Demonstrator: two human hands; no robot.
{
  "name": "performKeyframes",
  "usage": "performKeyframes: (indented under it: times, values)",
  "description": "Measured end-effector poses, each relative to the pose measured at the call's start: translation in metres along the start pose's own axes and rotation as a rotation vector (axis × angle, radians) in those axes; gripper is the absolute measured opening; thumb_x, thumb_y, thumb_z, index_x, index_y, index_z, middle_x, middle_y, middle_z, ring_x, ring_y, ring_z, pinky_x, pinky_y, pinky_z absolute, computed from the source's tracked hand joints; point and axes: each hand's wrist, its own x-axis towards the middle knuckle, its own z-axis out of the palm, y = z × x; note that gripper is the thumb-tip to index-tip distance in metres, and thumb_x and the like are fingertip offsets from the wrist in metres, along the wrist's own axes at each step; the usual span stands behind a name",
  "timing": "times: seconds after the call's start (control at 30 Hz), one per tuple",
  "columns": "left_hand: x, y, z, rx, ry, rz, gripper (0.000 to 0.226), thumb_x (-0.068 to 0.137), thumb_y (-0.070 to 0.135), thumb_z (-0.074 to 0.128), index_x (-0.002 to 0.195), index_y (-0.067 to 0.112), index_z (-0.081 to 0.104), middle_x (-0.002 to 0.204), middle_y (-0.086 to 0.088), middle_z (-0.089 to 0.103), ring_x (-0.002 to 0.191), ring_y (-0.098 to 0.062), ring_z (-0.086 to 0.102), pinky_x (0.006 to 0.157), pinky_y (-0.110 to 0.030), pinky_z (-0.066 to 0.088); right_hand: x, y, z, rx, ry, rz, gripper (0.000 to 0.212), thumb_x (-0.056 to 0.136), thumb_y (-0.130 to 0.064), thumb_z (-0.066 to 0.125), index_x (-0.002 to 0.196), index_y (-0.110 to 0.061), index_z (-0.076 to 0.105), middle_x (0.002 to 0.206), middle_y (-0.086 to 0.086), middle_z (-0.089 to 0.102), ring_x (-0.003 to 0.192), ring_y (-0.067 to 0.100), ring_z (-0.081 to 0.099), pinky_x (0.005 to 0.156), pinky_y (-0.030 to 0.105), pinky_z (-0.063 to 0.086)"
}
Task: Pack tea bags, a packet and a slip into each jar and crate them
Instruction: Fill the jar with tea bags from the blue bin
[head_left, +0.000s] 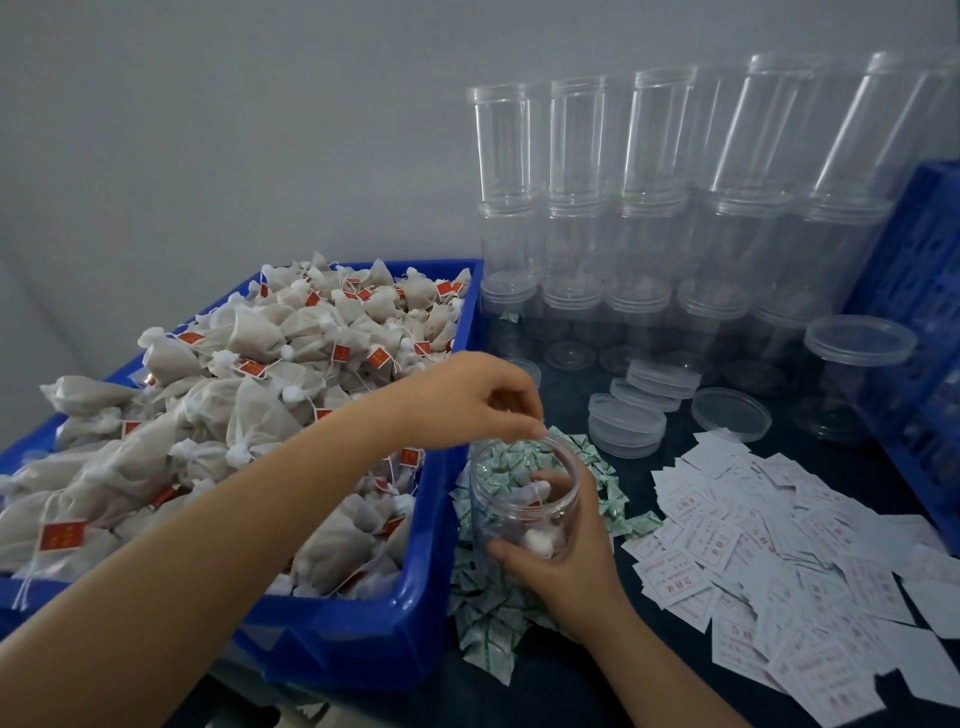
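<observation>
A clear jar (524, 499) is gripped by the right hand (563, 551) above the green-printed packets (483, 613) on the bench (571, 691); tea bags (540, 540) are seen inside it. The left hand (467, 400) is held over the jar's mouth, fingertips curled together; whether anything is pinched cannot be told. A blue tub (415, 587) heaped with tea bags stands just left, and paper slips (779, 571) are strewn to the right.

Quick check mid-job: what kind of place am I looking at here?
Likely a small hand-packing workstation: a blue bin heaped with tea bags, stacked empty clear jars, and loose printed slips on the table.
</observation>
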Motion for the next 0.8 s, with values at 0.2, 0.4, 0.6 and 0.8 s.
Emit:
performKeyframes:
  times: [0.2, 0.4, 0.6, 0.8]
  values:
    - [0.004, -0.056, -0.014, -0.059, 0.291, -0.198, 0.005, 0.092, 0.029, 0.059, 0.090, 0.030, 0.063, 0.082, 0.014, 0.067, 0.076, -0.001, 0.064, 0.069, -0.015, 0.048, -0.002, -0.002, 0.000, -0.046, 0.008, 0.008, 0.096, 0.052, -0.042, 0.090, 0.129, -0.067, 0.039, 0.115, -0.027, 0.055, 0.113, -0.001, 0.058, 0.083, 0.011, 0.050]
    - [0.020, -0.121, -0.018, 0.361, 0.352, -0.369, 0.027, 0.094, 0.023, 0.057, 0.119, 0.016, 0.061, 0.121, -0.004, 0.058, 0.101, -0.017, 0.056, 0.085, -0.028, 0.044, -0.003, -0.002, 0.000, -0.056, 0.007, 0.016, 0.099, 0.052, -0.043, 0.091, 0.133, -0.062, 0.038, 0.118, -0.022, 0.056, 0.117, 0.002, 0.057, 0.086, 0.014, 0.051]
    - [0.042, -0.151, -0.015, 0.975, 0.102, -0.310, 0.028, 0.090, 0.026, 0.060, 0.117, 0.018, 0.060, 0.126, -0.006, 0.051, 0.114, -0.021, 0.047, 0.092, -0.033, 0.044, -0.003, -0.001, -0.001, -0.098, 0.010, 0.011, 0.099, 0.051, -0.044, 0.091, 0.132, -0.066, 0.037, 0.119, -0.022, 0.056, 0.119, 0.008, 0.058, 0.090, 0.018, 0.051]
    - [0.058, -0.161, -0.012, 1.077, 0.150, -0.378, 0.042, 0.090, 0.028, 0.060, 0.128, 0.018, 0.045, 0.127, -0.005, 0.057, 0.119, -0.024, 0.051, 0.104, -0.041, 0.037, -0.002, 0.000, -0.001, -0.082, 0.004, 0.002, 0.099, 0.052, -0.041, 0.091, 0.132, -0.064, 0.038, 0.119, -0.022, 0.057, 0.119, 0.009, 0.059, 0.092, 0.022, 0.052]
